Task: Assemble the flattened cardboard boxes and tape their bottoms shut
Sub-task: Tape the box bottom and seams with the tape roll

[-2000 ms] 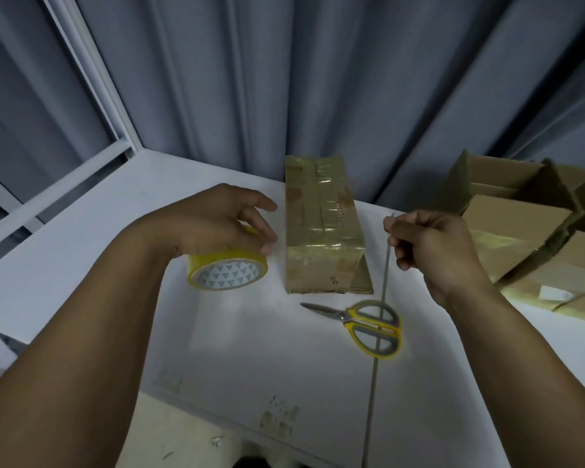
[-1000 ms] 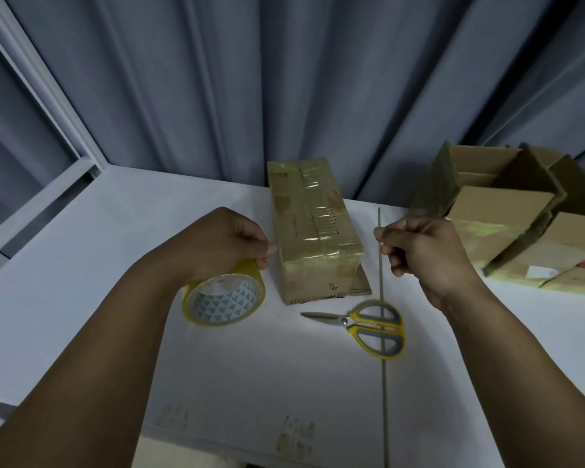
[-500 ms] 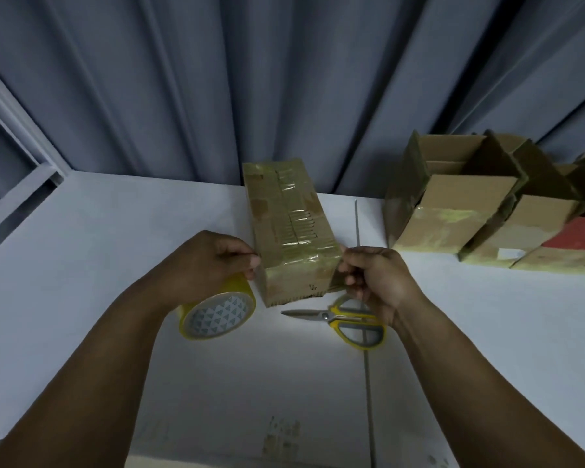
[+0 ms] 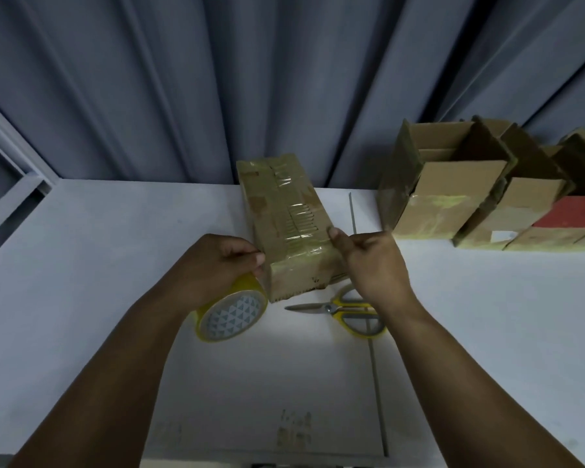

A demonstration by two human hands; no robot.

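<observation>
**Figure: Laying a band of tape across the near end of a box**

We see the left hand (image 4: 217, 261) clasped over the top of the yellow tape roll (image 4: 232, 312), fingers curled around its rim. The roll rests tilted on the white table (image 4: 115, 265) directly beneath that grip. The box (image 4: 291, 224) lies lengthwise between the two hands, its near left edge touching the left fingertips and its taped face turned upward.

The right hand (image 4: 372, 261) sits against the box's near right edge, fingers curled and thumb tip on the upper corner. A glossy strip (image 4: 298, 256) runs across the box from one grip to the other. We cannot tell whether the right fingers pinch its free end or merely press it down.

We judge that the hands flank the box so the strip stays taut and lands flat over the flap seam. Keeping the roll low on the left would let the tape wrap down that side.

The scissors (image 4: 348, 310) lie just below the right wrist, blades pointing toward the roll, within easy reach for cutting. Finished boxes (image 4: 453, 197) stand well beyond the right hand, out of the working space.
</observation>
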